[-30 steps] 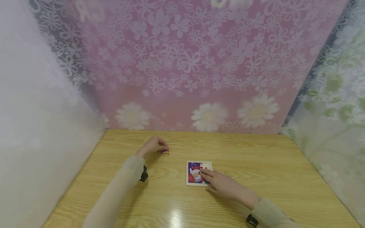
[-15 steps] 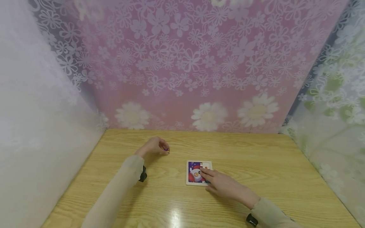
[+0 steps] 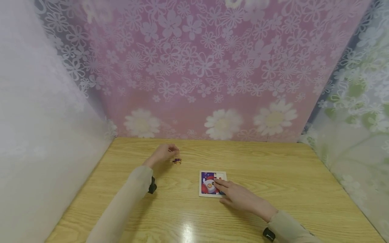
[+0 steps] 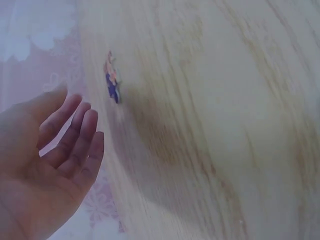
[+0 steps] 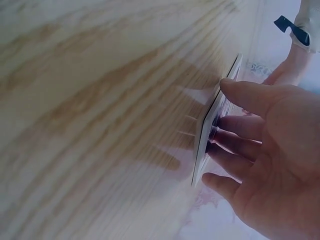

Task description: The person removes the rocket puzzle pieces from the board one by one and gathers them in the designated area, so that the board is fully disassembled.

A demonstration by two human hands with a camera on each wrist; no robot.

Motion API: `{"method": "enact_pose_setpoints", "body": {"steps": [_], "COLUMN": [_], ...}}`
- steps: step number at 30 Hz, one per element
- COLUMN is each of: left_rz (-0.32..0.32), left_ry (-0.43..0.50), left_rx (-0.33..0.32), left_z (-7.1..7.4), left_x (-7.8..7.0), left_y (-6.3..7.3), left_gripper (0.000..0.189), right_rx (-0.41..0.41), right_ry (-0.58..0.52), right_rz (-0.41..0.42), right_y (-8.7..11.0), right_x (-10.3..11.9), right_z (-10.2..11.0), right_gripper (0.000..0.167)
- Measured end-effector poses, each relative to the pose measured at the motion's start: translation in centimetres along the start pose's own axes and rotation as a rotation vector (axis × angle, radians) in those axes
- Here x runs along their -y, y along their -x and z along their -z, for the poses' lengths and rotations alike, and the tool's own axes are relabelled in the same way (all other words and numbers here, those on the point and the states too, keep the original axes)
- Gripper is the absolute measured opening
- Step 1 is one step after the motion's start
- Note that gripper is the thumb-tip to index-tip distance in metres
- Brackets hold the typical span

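Puzzle pieces [image 3: 177,161], purple and orange, lie on the table just beyond my left fingertips. My left hand [image 3: 161,153] hovers beside them with relaxed fingers. In the left wrist view, the pieces [image 4: 112,80] appear edge-on, apart from the left hand [image 4: 55,155], which holds nothing. Right of them lies a square jigsaw puzzle with a white frame [image 3: 199,190] and a red and white picture on purple. My right hand [image 3: 240,196] rests its extended fingers on the picture, covering its right part. In the right wrist view, the thumb [image 5: 245,95] lies at the frame's edge.
The wood-grain table [image 3: 188,212] meets a pink flowered backdrop [image 3: 194,77] at its far edge. A pale sheet [image 3: 51,128] borders the left side, and a flowered sheet [image 3: 358,118] the right. Each wrist wears a black band [image 3: 152,185].
My left fingers were down around the small pieces half a second ago. They have since lifted back from them, leaving the pieces on the table. The right hand stays on the puzzle.
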State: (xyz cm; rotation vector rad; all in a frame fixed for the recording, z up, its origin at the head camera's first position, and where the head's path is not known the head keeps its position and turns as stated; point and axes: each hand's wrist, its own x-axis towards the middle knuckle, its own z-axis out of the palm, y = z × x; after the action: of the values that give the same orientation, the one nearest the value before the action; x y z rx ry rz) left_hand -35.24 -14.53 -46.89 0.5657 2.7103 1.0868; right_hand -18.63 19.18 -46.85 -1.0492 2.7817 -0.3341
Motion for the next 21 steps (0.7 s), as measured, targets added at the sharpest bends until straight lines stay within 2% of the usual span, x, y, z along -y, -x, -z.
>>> {"method": "enact_pose_setpoints", "body": {"steps": [3, 6, 11, 17, 21], "left_rz": [-0.037, -0.082, -0.147, -0.162, -0.181], "left_ry": [0.032, 0.086, 0.154, 0.172, 0.167], "left_rx": [-0.058, -0.073, -0.065, -0.045, -0.013], "left_z": [0.2, 0.1, -0.6, -1.7, -2.9], "left_x": [-0.6, -1.4, -2.8, -4.9, -6.1], "left_y": [0.4, 0.9, 1.7, 1.9, 1.6], "left_gripper": [0.033, 0.035, 0.032, 0.031, 0.032], "right_rx": [0.002, 0.001, -0.013, -0.048, -0.044], "right_ry": [-0.011, -0.012, -0.013, 0.031, 0.052], "right_rz": [-0.005, 0.003, 0.028, 0.055, 0.038], "right_y": [-0.1, -0.1, 0.2, 0.2, 0.2], "right_x": [-0.1, -0.1, -0.3, -0.7, -0.6], "right_z": [0.0, -0.1, -0.3, -0.8, -1.0], "right_gripper": [0.058, 0.058, 0.056, 0.055, 0.055]}}
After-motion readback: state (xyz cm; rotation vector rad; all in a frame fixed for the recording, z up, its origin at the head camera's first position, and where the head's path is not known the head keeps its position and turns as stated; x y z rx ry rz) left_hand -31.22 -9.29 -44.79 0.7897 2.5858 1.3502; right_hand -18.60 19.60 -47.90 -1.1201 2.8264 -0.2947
